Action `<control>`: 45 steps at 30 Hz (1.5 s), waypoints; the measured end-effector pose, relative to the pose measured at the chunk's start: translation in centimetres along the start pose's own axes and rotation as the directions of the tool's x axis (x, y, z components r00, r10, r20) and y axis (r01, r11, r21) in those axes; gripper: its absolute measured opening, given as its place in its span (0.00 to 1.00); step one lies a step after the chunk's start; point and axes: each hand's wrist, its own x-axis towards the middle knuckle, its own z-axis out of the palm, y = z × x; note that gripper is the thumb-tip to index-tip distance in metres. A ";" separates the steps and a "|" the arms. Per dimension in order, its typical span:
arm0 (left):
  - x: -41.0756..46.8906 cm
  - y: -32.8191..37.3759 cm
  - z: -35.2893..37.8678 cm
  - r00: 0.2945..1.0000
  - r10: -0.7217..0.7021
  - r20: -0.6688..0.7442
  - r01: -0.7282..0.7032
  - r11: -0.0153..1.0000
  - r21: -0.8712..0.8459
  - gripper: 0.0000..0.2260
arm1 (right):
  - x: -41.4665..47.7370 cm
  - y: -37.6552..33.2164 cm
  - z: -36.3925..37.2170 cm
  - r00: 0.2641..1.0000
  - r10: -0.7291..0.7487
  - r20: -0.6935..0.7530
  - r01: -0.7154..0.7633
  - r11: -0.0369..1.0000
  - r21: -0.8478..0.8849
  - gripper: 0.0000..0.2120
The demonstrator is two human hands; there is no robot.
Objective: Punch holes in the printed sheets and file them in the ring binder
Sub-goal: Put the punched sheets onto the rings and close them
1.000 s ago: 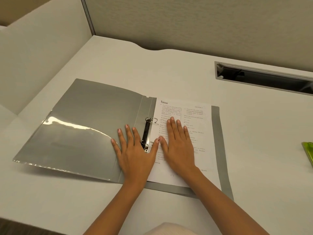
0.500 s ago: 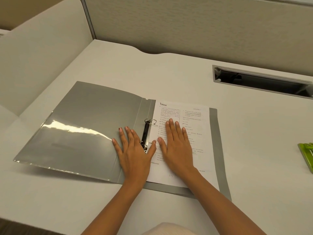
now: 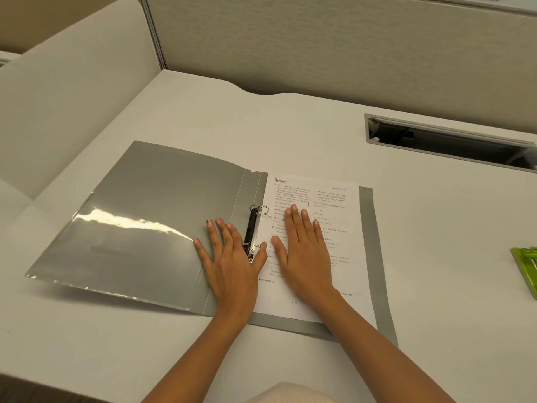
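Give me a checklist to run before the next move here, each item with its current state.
1. Binder lies open on the desk: ok.
2. Printed sheet sits on the right half, against the rings: ok.
3. Rings snapped shut through the sheet: cannot tell.
4. Right hand flat on the sheet: ok.
5. Left hand clear of the ring mechanism: not ok, it lies over the lower end.

Single head-worn wide-angle view: faces forward and down across desk (image 3: 290, 132), close above ring binder (image 3: 162, 205); partition wall (image 3: 348, 53) behind.
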 end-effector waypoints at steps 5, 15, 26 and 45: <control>0.1 0.0 0.2 1.000 0.011 0.011 -0.011 1.000 0.004 0.36 | 0.0 -0.1 0.0 1.000 0.000 0.009 0.000 1.000 -0.001 0.34; 0.5 0.1 -2.4 1.000 -0.024 0.018 0.028 0.962 -0.271 0.34 | 0.0 0.0 -0.1 1.000 0.004 0.014 -0.004 1.000 0.002 0.32; 4.2 1.1 -4.1 0.963 -0.174 0.204 0.247 0.872 -0.422 0.10 | 0.0 0.1 -0.1 1.000 0.003 0.004 -0.003 1.000 -0.005 0.33; 5.6 1.3 -5.1 0.935 -0.181 0.304 0.312 0.828 -0.466 0.05 | 0.0 0.1 0.0 1.000 -0.001 -0.020 0.001 1.000 -0.003 0.31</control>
